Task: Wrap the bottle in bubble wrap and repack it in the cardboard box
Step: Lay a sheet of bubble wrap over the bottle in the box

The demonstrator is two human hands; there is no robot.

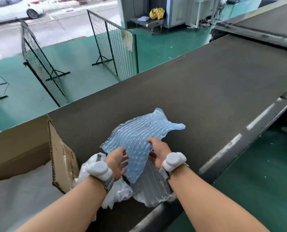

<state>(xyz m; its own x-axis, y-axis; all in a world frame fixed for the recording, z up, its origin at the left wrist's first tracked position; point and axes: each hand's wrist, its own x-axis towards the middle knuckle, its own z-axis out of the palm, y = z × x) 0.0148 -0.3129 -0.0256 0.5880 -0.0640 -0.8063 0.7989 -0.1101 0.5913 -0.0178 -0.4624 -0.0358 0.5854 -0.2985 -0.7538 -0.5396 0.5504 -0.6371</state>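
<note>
Head view: blue bubble wrap (139, 136) held at near edge, spread on dark worktop (214, 84). Left hand (116, 162) fingers splayed open beneath sheet; right hand (157, 152) fingers pinched on edge. Bottle not discernible; cardboard box (27, 146) left. Sheet best flattened fully before rolling.

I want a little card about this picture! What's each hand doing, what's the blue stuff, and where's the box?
place: dark conveyor belt above a green floor
blue stuff: sheet of blue bubble wrap, lying partly on the belt
left hand: fingers spread, on the sheet's near left edge
right hand: holding the sheet's near right edge
under the sheet: clear air-column wrap and crumpled white plastic
cardboard box: open, left of the hands
bottle: not visible as such
</note>
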